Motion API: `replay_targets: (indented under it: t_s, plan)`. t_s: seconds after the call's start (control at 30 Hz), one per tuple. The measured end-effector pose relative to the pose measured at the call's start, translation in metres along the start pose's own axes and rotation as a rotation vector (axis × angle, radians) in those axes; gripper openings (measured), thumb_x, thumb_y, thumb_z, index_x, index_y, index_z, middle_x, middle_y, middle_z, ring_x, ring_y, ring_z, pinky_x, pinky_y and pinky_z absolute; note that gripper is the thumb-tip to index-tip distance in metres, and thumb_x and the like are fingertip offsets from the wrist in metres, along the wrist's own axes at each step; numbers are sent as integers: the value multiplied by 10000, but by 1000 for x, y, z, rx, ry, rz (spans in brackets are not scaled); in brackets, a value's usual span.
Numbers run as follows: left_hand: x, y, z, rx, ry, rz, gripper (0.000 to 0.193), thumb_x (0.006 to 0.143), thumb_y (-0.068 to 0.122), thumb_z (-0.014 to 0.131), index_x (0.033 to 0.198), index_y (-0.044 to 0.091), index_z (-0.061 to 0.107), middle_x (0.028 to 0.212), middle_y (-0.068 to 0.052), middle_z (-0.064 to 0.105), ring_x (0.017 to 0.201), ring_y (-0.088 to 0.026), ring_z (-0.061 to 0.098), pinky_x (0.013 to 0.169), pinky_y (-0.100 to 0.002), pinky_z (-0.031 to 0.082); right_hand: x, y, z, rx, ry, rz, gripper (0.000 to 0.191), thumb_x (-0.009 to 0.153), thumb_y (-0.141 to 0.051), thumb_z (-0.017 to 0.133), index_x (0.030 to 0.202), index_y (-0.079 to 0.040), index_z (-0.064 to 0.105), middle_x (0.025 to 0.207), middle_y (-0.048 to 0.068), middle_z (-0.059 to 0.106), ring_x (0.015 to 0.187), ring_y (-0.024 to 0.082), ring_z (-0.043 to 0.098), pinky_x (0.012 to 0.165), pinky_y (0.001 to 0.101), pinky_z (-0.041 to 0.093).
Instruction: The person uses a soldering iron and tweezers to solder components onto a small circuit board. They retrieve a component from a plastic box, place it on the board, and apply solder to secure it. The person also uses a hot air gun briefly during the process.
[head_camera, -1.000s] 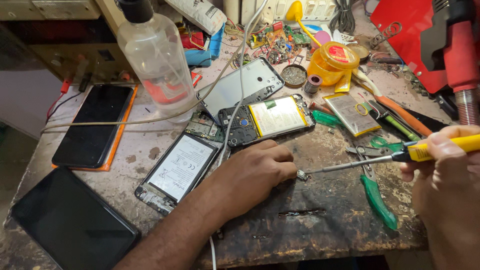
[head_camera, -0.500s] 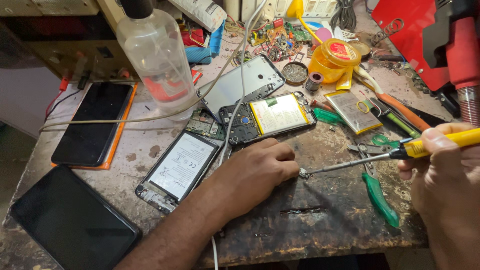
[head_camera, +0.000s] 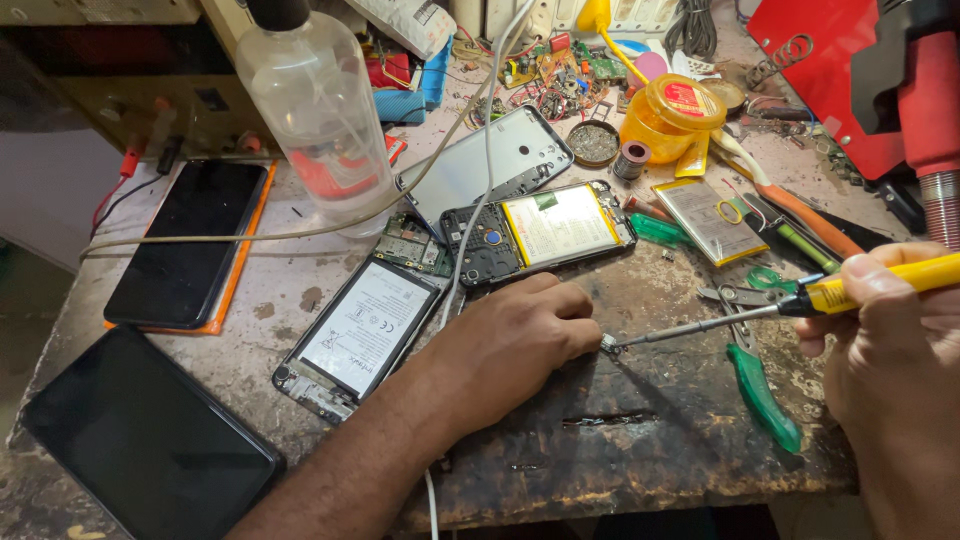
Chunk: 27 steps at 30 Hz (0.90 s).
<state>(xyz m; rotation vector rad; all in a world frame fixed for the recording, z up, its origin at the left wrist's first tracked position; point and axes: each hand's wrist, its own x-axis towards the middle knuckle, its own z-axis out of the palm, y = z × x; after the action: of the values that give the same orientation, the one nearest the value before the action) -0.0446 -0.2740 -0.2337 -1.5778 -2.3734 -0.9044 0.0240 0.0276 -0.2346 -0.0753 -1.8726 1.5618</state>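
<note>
Cut off by the frame's edge, the right hand (head_camera: 890, 340) wraps a yellow-handled screwdriver (head_camera: 760, 310) whose thin metal tip meets the curled left hand (head_camera: 510, 335), fingers pinching something too small to identify on the scarred, grimy worktop (head_camera: 640, 440), before an opened phone (head_camera: 535, 232) with its glossy battery.

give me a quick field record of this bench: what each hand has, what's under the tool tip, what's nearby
left hand: left hand rests knuckles-down on the workbench, fingers curled beside the tool tip
right hand: right hand grips a yellow-handled screwdriver
tool tip: meets a small part at the left fingertips; too small to identify
nearby: opened phone with battery showing, second open phone, green-handled pliers, clear plastic bottle
</note>
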Motion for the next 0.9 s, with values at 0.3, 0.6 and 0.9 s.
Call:
replay_targets:
  t_s: [0.3, 0.6, 0.9]
  plan:
    - [1, -1, 2, 17, 17, 18, 127, 912, 105, 584, 966, 82, 697, 1119, -96, 671, 1112, -287, 624, 946, -383, 508, 4, 5, -2, -9, 5, 11, 145, 1083, -135, 571, 1088, 5, 530, 813, 120, 594, 578, 165, 590, 558, 282, 512]
    - [0, 0, 0, -4, 91, 49, 217, 801, 14, 624, 1001, 60, 696, 1138, -116, 685, 1111, -312, 641, 943, -404, 519, 7, 2, -4, -34, -32, 2, 154, 1075, -127, 615, 1025, -18, 519, 796, 104, 572, 589, 149, 566, 585, 282, 473]
    - [3, 6, 3, -52, 103, -109, 90, 876, 86, 693, 959, 56, 704, 1029, -86, 701, 1039, -310, 656, 893, -413, 526, 16, 5, -3, 22, -68, -5, 129, 1033, -103, 614, 1005, -38, 506, 780, 105, 571, 580, 153, 563, 582, 297, 463]
